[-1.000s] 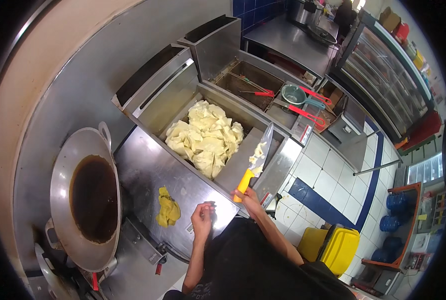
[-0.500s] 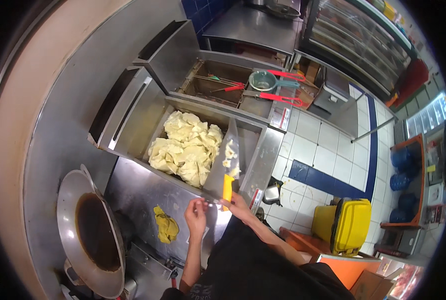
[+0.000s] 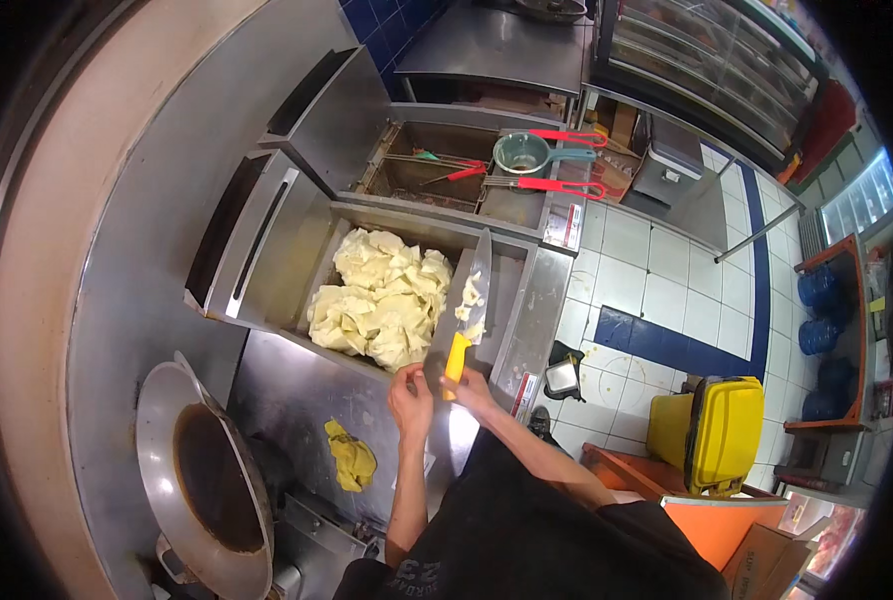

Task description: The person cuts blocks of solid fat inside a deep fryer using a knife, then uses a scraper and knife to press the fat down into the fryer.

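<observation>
A knife with a yellow handle point(image 3: 456, 362) is in my right hand point(image 3: 475, 392), its fingers wrapped round the handle. The broad blade points away from me over the right part of a steel fryer vat, with pale soft bits stuck to it. My left hand point(image 3: 410, 398) is at the vat's near edge, fingers pinched together; whatever they hold, if anything, is too small to make out. Left of the blade, a heap of pale yellow chunks of solid fat point(image 3: 382, 295) fills much of the vat point(image 3: 535, 300).
A yellow cloth point(image 3: 351, 456) lies on the steel counter point(image 3: 292, 390). To its left stands a large wok point(image 3: 162, 440) with dark liquid. Beyond the vat, a second fryer point(image 3: 427, 140) carries a green strainer point(image 3: 523, 153) and red-handled tools. A yellow bin point(image 3: 729, 430) stands on the tiled floor at right.
The view has shifted slightly. Both my hands have moved a little forward, the left one closer to the vat's near edge. The knife stays in my right hand, its blade turned somewhat.
</observation>
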A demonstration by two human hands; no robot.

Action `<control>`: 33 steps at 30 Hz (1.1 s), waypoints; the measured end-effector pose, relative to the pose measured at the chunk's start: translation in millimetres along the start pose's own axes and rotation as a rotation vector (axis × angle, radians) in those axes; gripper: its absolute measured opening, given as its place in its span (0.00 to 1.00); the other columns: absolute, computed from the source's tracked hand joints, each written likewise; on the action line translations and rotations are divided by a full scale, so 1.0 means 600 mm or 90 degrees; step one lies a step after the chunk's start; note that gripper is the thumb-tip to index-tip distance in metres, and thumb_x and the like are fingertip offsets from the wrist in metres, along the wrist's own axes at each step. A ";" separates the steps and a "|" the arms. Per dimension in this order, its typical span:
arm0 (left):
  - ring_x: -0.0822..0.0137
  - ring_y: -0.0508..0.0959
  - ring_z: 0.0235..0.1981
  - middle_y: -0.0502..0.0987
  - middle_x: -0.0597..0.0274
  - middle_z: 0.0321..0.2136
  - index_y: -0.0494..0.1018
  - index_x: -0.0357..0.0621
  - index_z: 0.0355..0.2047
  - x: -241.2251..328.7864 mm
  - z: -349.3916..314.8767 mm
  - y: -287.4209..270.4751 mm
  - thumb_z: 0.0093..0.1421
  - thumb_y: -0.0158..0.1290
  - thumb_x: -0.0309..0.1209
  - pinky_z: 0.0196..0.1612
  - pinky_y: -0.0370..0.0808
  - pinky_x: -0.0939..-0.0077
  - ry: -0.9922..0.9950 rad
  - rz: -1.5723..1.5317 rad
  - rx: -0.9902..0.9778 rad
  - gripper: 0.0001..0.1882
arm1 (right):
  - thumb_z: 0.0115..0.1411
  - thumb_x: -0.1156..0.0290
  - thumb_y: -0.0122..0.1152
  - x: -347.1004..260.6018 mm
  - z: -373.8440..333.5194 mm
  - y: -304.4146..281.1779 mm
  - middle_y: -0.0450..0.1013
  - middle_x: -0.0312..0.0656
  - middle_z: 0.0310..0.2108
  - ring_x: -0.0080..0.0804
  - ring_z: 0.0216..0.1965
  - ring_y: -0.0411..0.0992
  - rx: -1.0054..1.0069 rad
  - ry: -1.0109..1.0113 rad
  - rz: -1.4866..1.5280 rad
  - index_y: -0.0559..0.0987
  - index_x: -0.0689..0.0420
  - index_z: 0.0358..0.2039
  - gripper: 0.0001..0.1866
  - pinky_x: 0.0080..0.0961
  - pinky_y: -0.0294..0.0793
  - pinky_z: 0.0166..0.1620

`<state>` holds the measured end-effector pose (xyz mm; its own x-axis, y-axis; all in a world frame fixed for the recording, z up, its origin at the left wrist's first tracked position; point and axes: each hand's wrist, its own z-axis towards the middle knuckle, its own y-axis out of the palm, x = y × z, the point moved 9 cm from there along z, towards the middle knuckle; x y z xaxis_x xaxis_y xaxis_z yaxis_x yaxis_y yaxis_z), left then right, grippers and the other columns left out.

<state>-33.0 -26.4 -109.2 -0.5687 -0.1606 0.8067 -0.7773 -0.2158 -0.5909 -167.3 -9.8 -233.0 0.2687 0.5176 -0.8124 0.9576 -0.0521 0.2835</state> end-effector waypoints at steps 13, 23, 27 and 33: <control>0.61 0.77 0.35 0.79 0.57 0.34 0.77 0.40 0.38 -0.031 -0.024 -0.028 0.61 0.49 0.26 0.35 0.73 0.70 -0.023 -0.060 0.049 0.08 | 0.55 0.70 0.69 0.047 0.047 -0.021 0.75 0.38 0.33 0.25 0.34 0.73 -0.004 0.066 0.051 0.77 0.61 0.39 0.14 0.23 0.72 0.39; 0.60 0.77 0.36 0.79 0.55 0.35 0.77 0.40 0.38 -0.031 -0.031 -0.043 0.61 0.48 0.26 0.37 0.72 0.69 -0.018 -0.051 0.060 0.09 | 0.54 0.69 0.71 0.038 0.027 -0.002 0.74 0.35 0.31 0.21 0.32 0.71 -0.042 0.080 0.048 0.77 0.59 0.38 0.14 0.19 0.71 0.36; 0.62 0.78 0.37 0.80 0.57 0.37 0.76 0.40 0.40 -0.056 -0.031 -0.040 0.62 0.48 0.26 0.37 0.74 0.70 -0.008 -0.029 0.046 0.09 | 0.53 0.69 0.71 0.034 0.027 0.007 0.74 0.36 0.31 0.22 0.32 0.72 -0.034 0.060 0.013 0.77 0.60 0.38 0.15 0.21 0.71 0.37; 0.58 0.77 0.35 0.79 0.55 0.35 0.77 0.40 0.39 -0.051 -0.028 -0.035 0.61 0.48 0.27 0.38 0.72 0.68 -0.016 -0.045 0.051 0.09 | 0.52 0.64 0.71 0.055 0.047 -0.010 0.77 0.41 0.32 0.25 0.32 0.74 -0.008 0.029 -0.013 0.78 0.64 0.38 0.19 0.23 0.72 0.36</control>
<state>-3.8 -0.5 -121.1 -0.5052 -0.1668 0.8467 -0.7907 -0.3037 -0.5316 -161.1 -16.7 -275.8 0.2434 0.5573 -0.7939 0.9613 -0.0298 0.2738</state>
